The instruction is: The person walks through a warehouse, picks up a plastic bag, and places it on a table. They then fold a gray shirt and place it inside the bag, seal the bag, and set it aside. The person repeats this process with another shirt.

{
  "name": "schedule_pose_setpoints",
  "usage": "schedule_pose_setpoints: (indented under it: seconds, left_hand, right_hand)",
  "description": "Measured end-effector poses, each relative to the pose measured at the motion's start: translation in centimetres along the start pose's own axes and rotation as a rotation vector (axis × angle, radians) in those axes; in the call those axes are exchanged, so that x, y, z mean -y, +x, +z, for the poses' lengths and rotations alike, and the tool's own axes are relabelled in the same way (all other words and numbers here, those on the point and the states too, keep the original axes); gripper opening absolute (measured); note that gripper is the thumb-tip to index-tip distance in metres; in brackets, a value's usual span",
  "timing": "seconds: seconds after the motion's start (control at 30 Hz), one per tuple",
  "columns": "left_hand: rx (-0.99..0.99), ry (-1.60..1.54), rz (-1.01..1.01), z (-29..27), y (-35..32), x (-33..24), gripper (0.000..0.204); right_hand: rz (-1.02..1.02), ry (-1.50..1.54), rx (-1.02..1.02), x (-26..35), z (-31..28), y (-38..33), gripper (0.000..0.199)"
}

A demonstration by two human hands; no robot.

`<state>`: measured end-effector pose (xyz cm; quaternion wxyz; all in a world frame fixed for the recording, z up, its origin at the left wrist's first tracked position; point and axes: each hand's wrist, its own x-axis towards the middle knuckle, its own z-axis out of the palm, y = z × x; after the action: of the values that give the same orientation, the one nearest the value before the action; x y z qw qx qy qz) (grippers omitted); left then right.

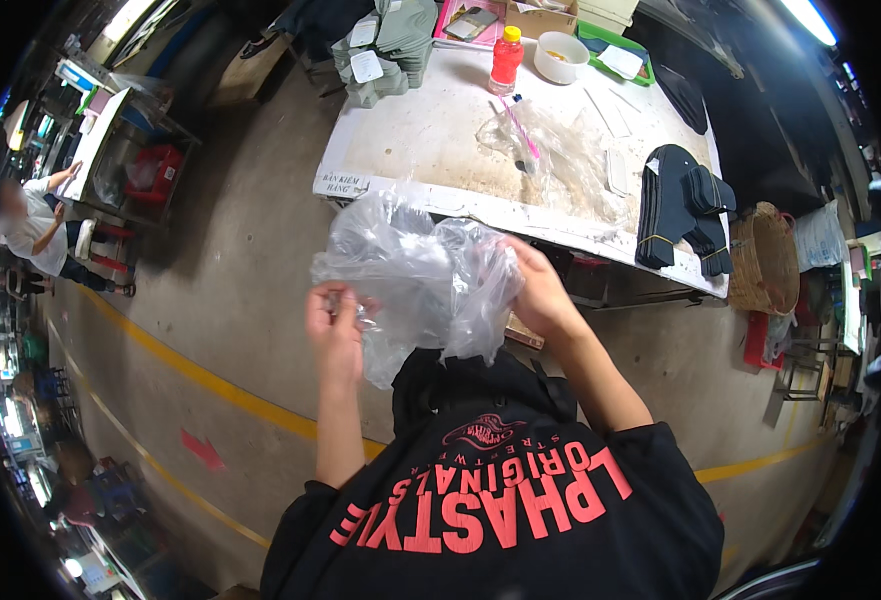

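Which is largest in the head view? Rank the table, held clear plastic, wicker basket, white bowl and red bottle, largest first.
1. Table
2. Held clear plastic, probably enlarged by nearness to the camera
3. Wicker basket
4. White bowl and red bottle: too alike to rank

- Grey concrete floor (250, 240), scuffed and stained in places.
- A broad yellow line (200, 375) curves across it at left, with a thinner, paler line (170, 465) farther out and a red arrow marking (201, 449) between them.
- White tabletop (415, 140) ahead, its surface worn and brownish in patches.
- Side table (100, 130) at far left, with a red crate (153, 170) underneath.
- Bright tube light (808, 18) at upper right; the surroundings there are dark.
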<state>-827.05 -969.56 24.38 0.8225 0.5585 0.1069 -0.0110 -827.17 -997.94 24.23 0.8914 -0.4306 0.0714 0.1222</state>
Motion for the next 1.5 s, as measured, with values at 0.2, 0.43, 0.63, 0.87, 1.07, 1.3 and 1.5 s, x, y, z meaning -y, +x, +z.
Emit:
schedule_pose_setpoints:
  seconds: [0.2,0.43,0.63,0.87,1.07,1.3,1.5]
  left_hand:
    - [-0.08,0.072,0.09,-5.6,-0.2,-3.1,0.005]
    - [0.173,1.539,0.219,-2.1,-3.8,-8.3,0.036]
    - [0.223,1.01,0.657,3.9,-4.6,-5.4,0.029]
    - [0.442,0.98,0.547,1.3,2.5,-4.9,0.029]
    - [-0.007,1.056,0.419,0.6,7.8,-10.9,0.041]
    - [-0.04,0.806,0.091,-2.7,12.6,-12.1,0.063]
    - [-0.049,0.826,-0.02,-6.3,17.4,-13.3,0.066]
  right_hand:
    - [-0.15,-0.534,-0.239,2.9,-2.3,-0.3,0.016]
    - [-0.334,-0.845,-0.359,5.9,-1.3,1.1,0.016]
    - [0.019,-0.447,-0.308,5.9,3.9,2.8,0.033]
    - [-0.104,-0.802,-0.168,9.6,4.9,6.8,0.017]
    - [-0.139,-1.303,-0.19,13.0,3.4,12.9,0.029]
    - [-0.624,-1.389,-0.216,6.7,4.6,28.2,0.065]
    - [-0.747,-1.616,-0.239,4.1,5.6,38.7,0.088]
